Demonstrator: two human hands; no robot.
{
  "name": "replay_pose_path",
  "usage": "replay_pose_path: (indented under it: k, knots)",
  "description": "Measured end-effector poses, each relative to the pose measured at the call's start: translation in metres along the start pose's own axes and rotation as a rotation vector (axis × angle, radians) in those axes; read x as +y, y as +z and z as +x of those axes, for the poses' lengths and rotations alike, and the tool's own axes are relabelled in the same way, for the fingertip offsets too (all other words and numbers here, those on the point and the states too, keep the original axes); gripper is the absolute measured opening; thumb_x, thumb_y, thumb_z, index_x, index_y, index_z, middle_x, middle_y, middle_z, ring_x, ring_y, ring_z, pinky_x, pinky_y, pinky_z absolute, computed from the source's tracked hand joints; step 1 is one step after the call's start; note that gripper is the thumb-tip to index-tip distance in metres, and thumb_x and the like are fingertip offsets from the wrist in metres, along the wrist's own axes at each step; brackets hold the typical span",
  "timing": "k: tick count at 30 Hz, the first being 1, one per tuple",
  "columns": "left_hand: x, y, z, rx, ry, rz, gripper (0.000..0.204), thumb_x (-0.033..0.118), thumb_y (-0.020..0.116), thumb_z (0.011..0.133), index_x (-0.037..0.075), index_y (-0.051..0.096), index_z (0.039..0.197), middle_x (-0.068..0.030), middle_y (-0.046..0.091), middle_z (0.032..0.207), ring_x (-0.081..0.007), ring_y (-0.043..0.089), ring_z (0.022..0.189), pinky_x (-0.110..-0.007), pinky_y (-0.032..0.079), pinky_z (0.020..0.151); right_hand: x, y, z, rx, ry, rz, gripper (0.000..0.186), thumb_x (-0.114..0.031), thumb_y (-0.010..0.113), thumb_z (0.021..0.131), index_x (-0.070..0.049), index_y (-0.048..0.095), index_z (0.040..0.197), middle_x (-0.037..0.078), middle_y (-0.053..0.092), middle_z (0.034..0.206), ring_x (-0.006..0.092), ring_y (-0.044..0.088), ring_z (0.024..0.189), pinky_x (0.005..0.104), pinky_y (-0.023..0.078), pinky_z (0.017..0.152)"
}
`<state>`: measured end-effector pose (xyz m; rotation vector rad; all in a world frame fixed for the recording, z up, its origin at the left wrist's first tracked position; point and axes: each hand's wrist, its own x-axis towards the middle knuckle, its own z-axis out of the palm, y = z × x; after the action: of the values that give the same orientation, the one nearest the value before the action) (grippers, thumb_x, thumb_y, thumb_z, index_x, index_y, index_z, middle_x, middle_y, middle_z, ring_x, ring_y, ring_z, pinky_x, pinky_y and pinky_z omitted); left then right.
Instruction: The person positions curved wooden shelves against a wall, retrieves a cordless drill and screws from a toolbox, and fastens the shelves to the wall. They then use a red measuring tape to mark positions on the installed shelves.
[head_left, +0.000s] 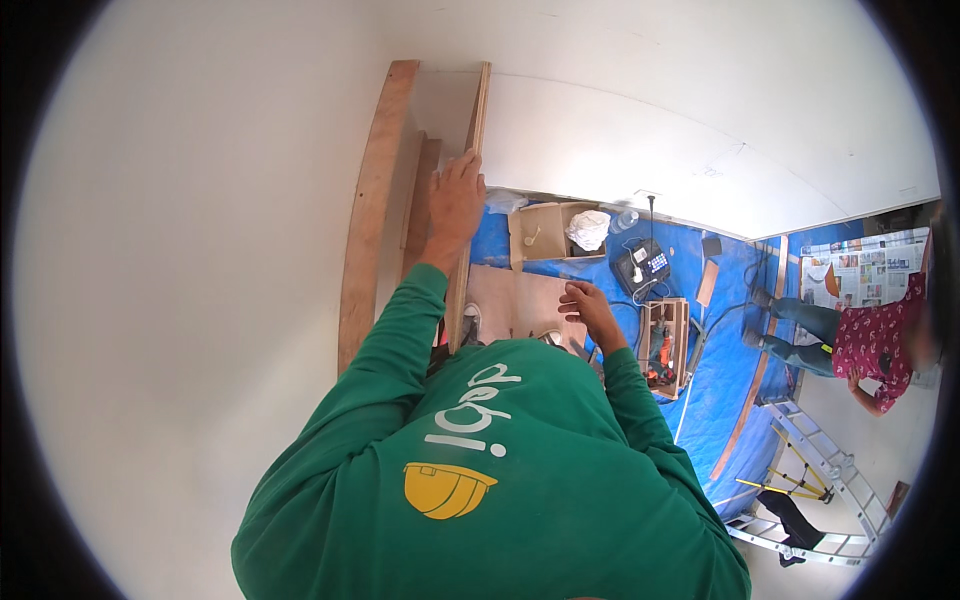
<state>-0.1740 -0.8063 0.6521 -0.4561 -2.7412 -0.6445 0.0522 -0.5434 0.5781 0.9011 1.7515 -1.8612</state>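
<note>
My left hand [458, 205] reaches up with its fingers stretched out and laid against the edge of a tall thin plywood panel [480, 105]. A wide wooden board [370, 215] stands to the left of it, and a narrower wood piece [420, 195] shows in the gap between the two. Lower down, my right hand [592, 312] hangs in the air with its fingers loosely bent and apart. Nothing shows in it. Below it lies a flat plywood sheet [500, 295], partly hidden by my body.
On the blue floor sheet [725, 355] are an open cardboard box [540, 235], a black device with a cord [640, 268] and a wooden tool box [665, 345]. At right, another person [870, 335] stands near a folding ladder [830, 455]. A white wall [200, 250] rises at left.
</note>
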Motion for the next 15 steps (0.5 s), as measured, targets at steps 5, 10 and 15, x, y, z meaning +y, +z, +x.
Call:
replay_pose_path:
  k: [5, 10, 15]
  knots:
    - [-0.001, -0.002, 0.001, 0.004, -0.002, -0.006, 0.04, 0.022, 0.062, 0.105, 0.012, 0.063, 0.143, -0.0015, 0.059, 0.153, -0.0248, 0.053, 0.142, -0.058, 0.039, 0.12, -0.003, 0.005, 0.0, -0.008, -0.022, -0.008, 0.049, -0.035, 0.063, 0.107, -0.003, 0.059, 0.144, 0.01, 0.073, 0.11, 0.0201, 0.073, 0.093, 0.0349, 0.058, 0.078]
    - [-0.001, -0.008, 0.0, -0.012, -0.023, -0.114, 0.043, 0.022, 0.058, 0.106, 0.009, 0.062, 0.146, -0.0074, 0.059, 0.154, -0.0294, 0.054, 0.143, -0.053, 0.041, 0.119, 0.001, 0.008, 0.0, 0.001, -0.011, 0.007, 0.048, -0.034, 0.063, 0.107, -0.003, 0.06, 0.144, 0.01, 0.073, 0.11, 0.0201, 0.073, 0.092, 0.0352, 0.058, 0.078]
    - [-0.006, -0.013, 0.006, -0.107, -0.114, -0.355, 0.046, 0.016, 0.06, 0.103, 0.004, 0.059, 0.147, -0.0141, 0.058, 0.154, -0.0356, 0.055, 0.14, -0.047, 0.045, 0.117, -0.003, 0.003, -0.008, 0.005, -0.031, 0.035, 0.048, -0.035, 0.063, 0.107, -0.003, 0.06, 0.143, 0.01, 0.074, 0.11, 0.0205, 0.074, 0.094, 0.0352, 0.058, 0.078]
